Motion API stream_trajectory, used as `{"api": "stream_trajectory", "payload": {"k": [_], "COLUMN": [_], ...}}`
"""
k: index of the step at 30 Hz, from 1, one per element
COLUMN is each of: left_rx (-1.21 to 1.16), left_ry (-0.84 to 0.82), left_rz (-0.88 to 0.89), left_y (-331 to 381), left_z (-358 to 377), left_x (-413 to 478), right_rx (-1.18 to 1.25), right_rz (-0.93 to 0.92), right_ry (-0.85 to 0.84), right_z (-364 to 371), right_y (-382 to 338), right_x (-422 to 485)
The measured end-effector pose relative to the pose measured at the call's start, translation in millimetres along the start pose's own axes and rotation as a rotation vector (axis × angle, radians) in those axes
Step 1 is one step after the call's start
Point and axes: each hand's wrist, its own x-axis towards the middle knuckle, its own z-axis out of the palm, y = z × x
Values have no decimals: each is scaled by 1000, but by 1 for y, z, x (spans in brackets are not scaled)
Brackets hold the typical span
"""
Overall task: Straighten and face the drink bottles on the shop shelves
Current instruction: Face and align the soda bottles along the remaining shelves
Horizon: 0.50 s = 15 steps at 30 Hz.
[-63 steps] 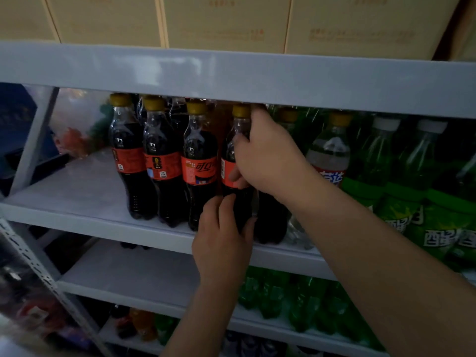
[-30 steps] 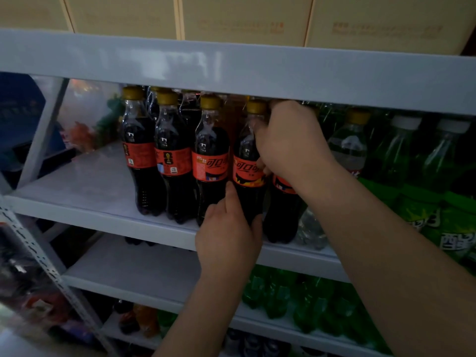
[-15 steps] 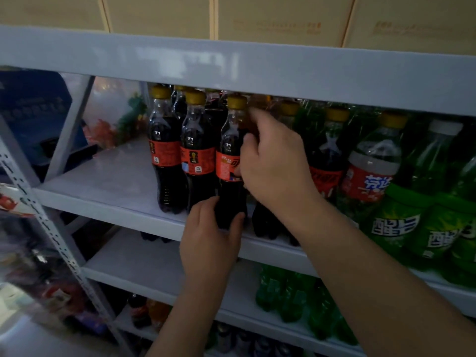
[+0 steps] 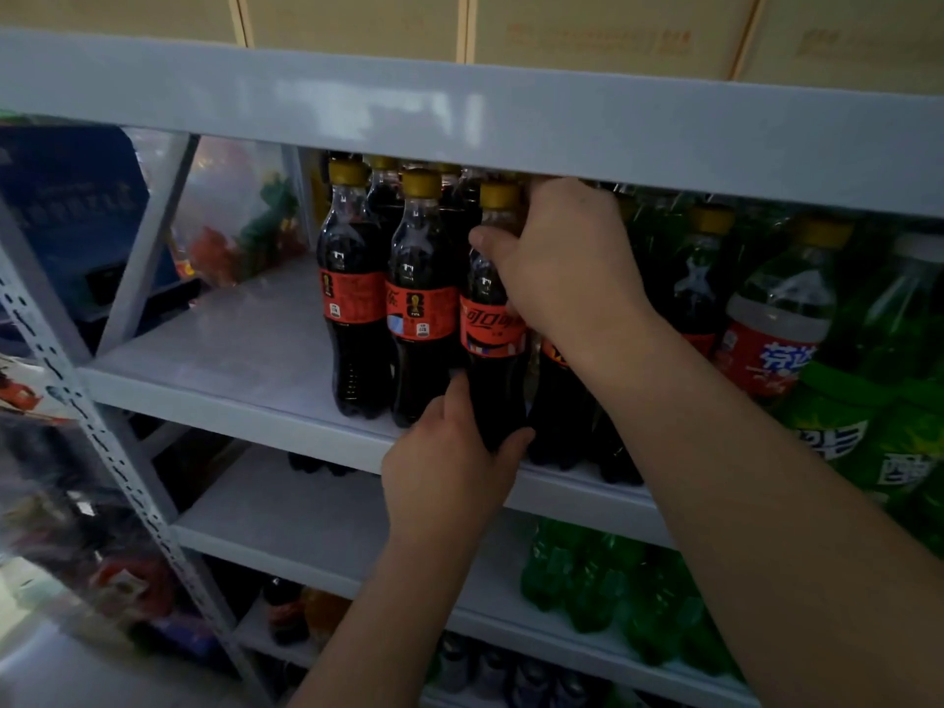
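A row of dark cola bottles with yellow caps and red labels stands on the white shelf (image 4: 230, 370). Both hands hold the third cola bottle (image 4: 493, 329) from the left, whose logo faces front. My left hand (image 4: 449, 467) wraps its base at the shelf's front edge. My right hand (image 4: 567, 258) grips its neck and shoulder just under the shelf above. Two cola bottles (image 4: 352, 309) to its left show the back of their labels. More cola bottles stand partly hidden behind my right arm.
To the right stand a clear soda bottle with a red label (image 4: 776, 329) and green soda bottles (image 4: 878, 431). The shelf above (image 4: 459, 115) hangs low over the caps and carries cardboard boxes. Lower shelves hold green bottles (image 4: 613, 585). A perforated metal upright (image 4: 102, 442) runs at left.
Both hands shifted one bottle leftward along the row, from the fourth cola bottle to the third. That bottle's label has been turned so its logo faces front. The view swung left.
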Motion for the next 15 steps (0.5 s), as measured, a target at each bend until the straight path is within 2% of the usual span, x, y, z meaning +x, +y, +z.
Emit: {"api": "stream_trajectory", "payload": {"k": [11,15], "left_rx": [-39,-109], "left_ry": [75,183], "left_rz": [77,111], "left_y": [-5,-19], "left_z": [10,5], "left_x": [-3,-3], "right_rx": [34,-120], "right_rz": [65,-25], "right_ry": [26,181], "right_z": [-2,6], "right_y": [6,7], "right_x": [-5,-16]}}
